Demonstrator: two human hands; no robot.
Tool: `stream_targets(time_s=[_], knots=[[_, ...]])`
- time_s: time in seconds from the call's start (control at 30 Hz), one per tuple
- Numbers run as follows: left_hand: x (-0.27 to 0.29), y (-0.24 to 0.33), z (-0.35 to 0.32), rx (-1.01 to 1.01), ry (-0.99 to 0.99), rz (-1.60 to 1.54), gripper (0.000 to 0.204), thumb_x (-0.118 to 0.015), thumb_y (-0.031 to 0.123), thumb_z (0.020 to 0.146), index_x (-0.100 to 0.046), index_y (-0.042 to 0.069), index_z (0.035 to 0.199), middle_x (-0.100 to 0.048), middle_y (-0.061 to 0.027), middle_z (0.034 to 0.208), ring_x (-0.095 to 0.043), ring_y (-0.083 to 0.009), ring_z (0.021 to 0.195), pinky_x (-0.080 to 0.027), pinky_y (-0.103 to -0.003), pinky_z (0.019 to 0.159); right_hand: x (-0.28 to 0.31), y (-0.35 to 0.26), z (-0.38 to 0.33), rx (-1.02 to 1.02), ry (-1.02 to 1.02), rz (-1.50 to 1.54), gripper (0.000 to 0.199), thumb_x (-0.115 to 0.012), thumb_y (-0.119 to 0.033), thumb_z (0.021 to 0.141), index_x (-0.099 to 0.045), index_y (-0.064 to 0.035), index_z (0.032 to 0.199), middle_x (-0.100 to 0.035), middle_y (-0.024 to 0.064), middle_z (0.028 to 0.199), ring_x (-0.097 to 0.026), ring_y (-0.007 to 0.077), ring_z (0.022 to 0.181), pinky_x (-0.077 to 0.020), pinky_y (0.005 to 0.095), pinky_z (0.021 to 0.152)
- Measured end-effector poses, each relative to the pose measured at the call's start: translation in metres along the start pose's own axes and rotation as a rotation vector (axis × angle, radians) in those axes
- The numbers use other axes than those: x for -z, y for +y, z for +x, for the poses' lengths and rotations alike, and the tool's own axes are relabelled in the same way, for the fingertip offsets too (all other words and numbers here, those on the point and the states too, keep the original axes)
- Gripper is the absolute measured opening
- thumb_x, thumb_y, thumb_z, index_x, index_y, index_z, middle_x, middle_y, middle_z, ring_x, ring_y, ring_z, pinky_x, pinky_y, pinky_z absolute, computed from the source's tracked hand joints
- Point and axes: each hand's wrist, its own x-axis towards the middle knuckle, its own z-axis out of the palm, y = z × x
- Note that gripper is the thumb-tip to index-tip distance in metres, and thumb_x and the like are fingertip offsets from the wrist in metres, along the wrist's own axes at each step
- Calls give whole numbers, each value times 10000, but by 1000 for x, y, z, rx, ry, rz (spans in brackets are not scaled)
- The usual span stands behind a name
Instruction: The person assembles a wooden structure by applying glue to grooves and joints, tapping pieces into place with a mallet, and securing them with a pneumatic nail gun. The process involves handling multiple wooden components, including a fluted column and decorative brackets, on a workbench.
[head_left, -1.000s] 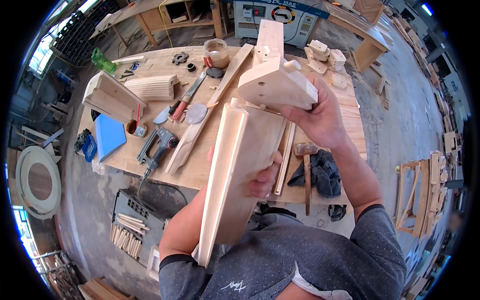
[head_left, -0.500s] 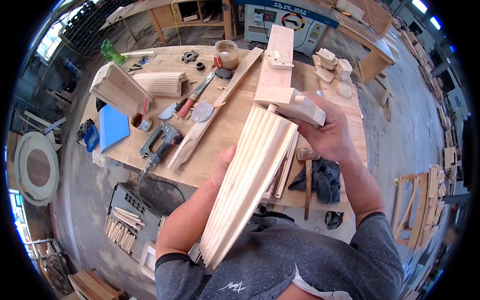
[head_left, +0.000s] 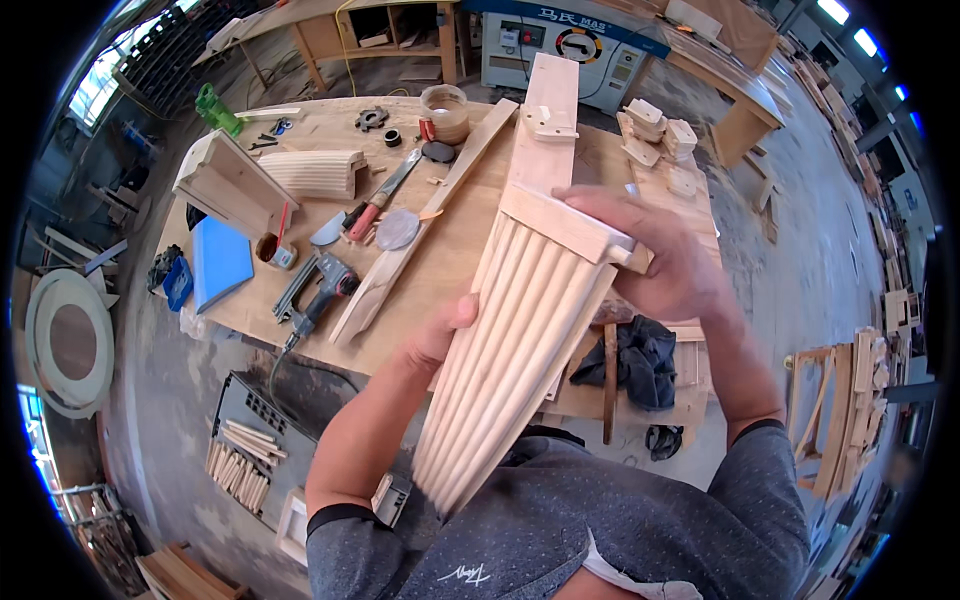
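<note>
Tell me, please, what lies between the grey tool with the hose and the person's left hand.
In the head view, a long wooden strip lies between the grey tool and the left hand.

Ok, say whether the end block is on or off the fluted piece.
On: the end block covers the upper end of the fluted piece, no gap showing; how firmly, cannot tell.

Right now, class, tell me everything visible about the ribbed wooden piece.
The ribbed wooden piece is long, pale, seemingly unpainted, with rounded lengthwise ridges. It slants, lower end near the shirt. The left hand grips its left edge; a wooden end block, in the right hand, sits at its upper end.
</note>
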Motion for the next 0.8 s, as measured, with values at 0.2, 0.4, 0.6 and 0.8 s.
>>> stream_targets(time_s=[0.2, 0.4, 0.6, 0.8], knots=[[-6, 31, 39, -367, -16, 525, 1215, -929, 459, 586, -330, -43, 1516, -523, -147, 1433, -527, -236, 1309, -380, -365, 1136, 59, 18, 18, 57, -237, 189, 477, -556, 128, 807, -704, -15, 1238, -598, 142, 1436, -531, 310, 1366, -403, 416, 1159], [13, -15, 82, -683, 345, 716, 1107, -977, 304, 558, -354, -51, 1401, -547, -182, 1305, -556, -246, 1222, -468, -383, 1039, 28, -3, 29, -134, -106, -52, 182, -636, 10, 888, -670, 34, 1065, -631, 190, 1359, -535, 331, 1357, -462, 412, 1080], [34, -58, 110, -788, 463, 719, 1027, -987, 242, 572, -344, -42, 1322, -534, -170, 1251, -567, -225, 1167, -496, -388, 989, -7, 23, 15, 38, -74, -241, 109, -617, 33, 812, -593, 7, 915, -645, 194, 1301, -539, 394, 1334, -475, 472, 1060], [31, -62, 113, -735, 498, 850, 994, -993, 268, 551, -390, -39, 1280, -552, -171, 1221, -599, -238, 1113, -515, -389, 959, 0, 32, -4, -14, -20, -211, 119, -623, 36, 818, -609, -1, 930, -650, 172, 1289, -513, 387, 1363, -460, 472, 1065]])
